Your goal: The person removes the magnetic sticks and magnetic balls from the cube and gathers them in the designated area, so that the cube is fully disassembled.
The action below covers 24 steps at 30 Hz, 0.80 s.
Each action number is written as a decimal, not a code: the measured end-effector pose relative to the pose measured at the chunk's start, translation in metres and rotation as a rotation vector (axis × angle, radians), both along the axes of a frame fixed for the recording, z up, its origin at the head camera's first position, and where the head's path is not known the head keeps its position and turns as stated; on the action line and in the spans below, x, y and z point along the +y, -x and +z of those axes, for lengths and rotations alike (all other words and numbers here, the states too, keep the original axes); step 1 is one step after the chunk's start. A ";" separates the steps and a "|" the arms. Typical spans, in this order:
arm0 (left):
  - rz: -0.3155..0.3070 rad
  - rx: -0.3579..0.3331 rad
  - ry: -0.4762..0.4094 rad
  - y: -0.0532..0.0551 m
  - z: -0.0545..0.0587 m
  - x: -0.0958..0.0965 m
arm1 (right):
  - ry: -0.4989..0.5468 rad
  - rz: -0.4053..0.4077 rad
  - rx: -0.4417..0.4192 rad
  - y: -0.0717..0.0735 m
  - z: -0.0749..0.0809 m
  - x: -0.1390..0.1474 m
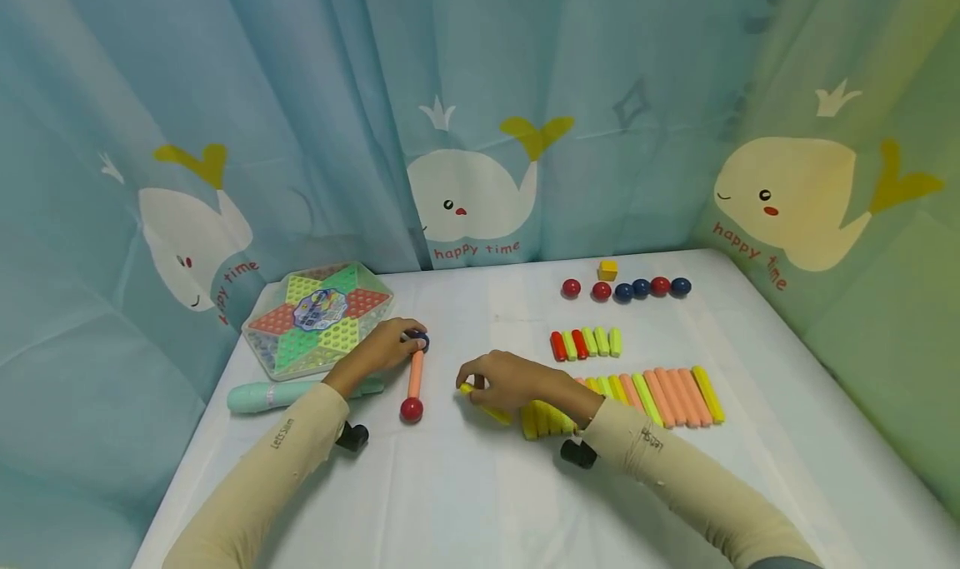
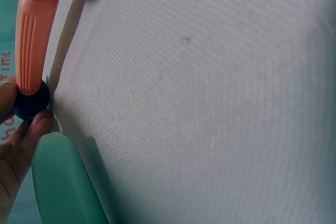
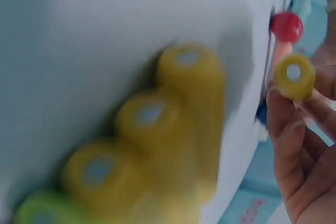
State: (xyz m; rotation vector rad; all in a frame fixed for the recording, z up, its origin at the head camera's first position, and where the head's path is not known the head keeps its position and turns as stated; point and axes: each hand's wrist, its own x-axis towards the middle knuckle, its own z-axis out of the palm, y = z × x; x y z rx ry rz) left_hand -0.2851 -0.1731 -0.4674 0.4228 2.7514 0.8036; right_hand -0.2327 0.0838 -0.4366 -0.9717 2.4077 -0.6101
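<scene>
In the head view my left hand (image 1: 382, 348) pinches a dark blue ball (image 2: 30, 105) between thumb and fingers. An orange-pink rod (image 1: 416, 375) runs from that ball to a red ball (image 1: 411, 410) nearer me, all three end to end on the table. My right hand (image 1: 506, 379) is a little to the right and holds a yellow rod (image 1: 491, 412) by its far end. The right wrist view shows a pale metal-looking disc in the end of this yellow rod (image 3: 294, 77). Beneath the right wrist begins a row of yellow rods (image 1: 543, 419), partly hidden.
More long rods (image 1: 675, 396) continue rightward, with short red and green rods (image 1: 585, 344) behind. Further back sit red and blue balls (image 1: 641, 288) and a yellow cube (image 1: 607, 270). At left lie a star-patterned game board (image 1: 321, 311) and a mint-green tube-shaped object (image 1: 258, 396).
</scene>
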 end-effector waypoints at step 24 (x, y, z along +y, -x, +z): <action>-0.032 0.020 -0.029 0.000 -0.001 -0.002 | -0.154 -0.165 0.010 0.025 -0.008 0.048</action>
